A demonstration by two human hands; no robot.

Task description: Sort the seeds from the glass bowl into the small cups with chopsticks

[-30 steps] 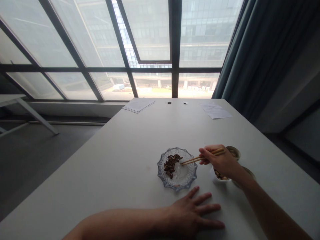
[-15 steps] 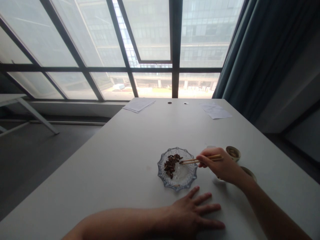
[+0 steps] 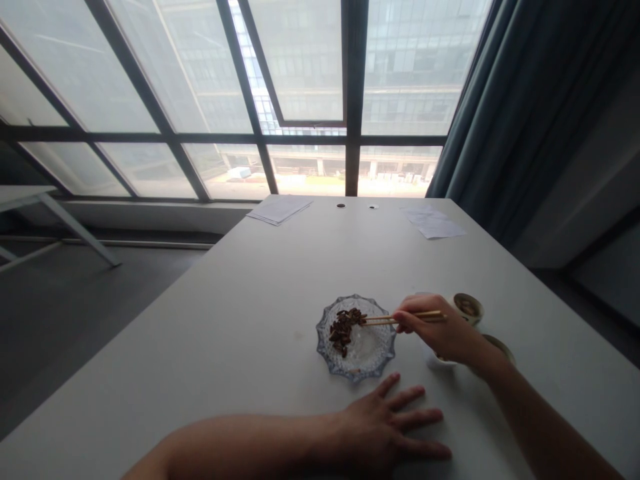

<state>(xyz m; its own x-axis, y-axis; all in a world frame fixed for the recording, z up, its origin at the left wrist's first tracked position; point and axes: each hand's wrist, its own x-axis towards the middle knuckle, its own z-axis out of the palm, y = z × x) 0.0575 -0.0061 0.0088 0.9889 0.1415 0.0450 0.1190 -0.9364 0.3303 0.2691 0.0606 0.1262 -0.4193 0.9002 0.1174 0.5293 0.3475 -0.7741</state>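
Note:
My right hand (image 3: 440, 327) grips a pair of chopsticks (image 3: 383, 321), their tips at the right edge of a pile of small dark brown pieces (image 3: 342, 333), which look like seeds or dried pods. The pile lies on the left side of a scalloped clear glass dish (image 3: 383, 361). Whether the tips pinch a piece cannot be made out. My left hand (image 3: 387, 427) rests flat on the table just in front of the dish, fingers spread and holding nothing.
Beyond my right hand stands a small cup (image 3: 473, 312) with something inside. Another bowl (image 3: 501, 347) is partly hidden behind my wrist. Papers (image 3: 280, 209) and more sheets (image 3: 433, 222) lie at the far end of the white table (image 3: 215, 320), near the window.
The chopstick tips have shifted slightly up and now meet the pile's right edge; earlier they were around a piece just beside it. My left hand stays in place.

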